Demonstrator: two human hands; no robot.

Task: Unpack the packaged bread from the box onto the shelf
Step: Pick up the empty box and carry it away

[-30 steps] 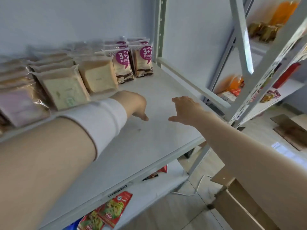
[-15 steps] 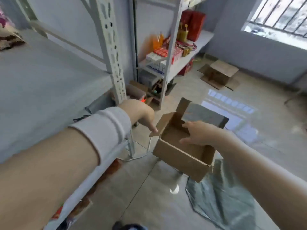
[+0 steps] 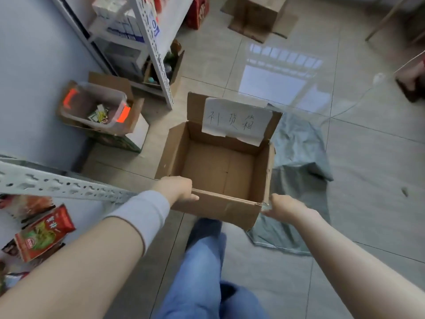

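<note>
The open cardboard box (image 3: 202,171) hangs in front of me above the tiled floor, and its inside shows bare cardboard. A white handwritten paper label (image 3: 236,122) is stuck to its raised far flap. My left hand (image 3: 176,188), a white band on its wrist, grips the near rim at the left corner. My right hand (image 3: 284,207) holds the near right corner, thumb above and fingers below. The white perforated shelf rail (image 3: 50,184) crosses the lower left. No packaged bread is in view.
Red snack packets (image 3: 43,233) lie on the lower shelf at left. A clear bin with orange handles (image 3: 94,107) sits on cartons by the wall. A grey-green plastic bag (image 3: 299,162) lies on the floor to the right. Flattened cardboard (image 3: 259,17) lies far off. My jeans-clad legs (image 3: 202,272) are below.
My view swung from the bread shelf down to the floor. Both hands left the shelf and took hold of the box, which now sits nearer and squarer in front of me.
</note>
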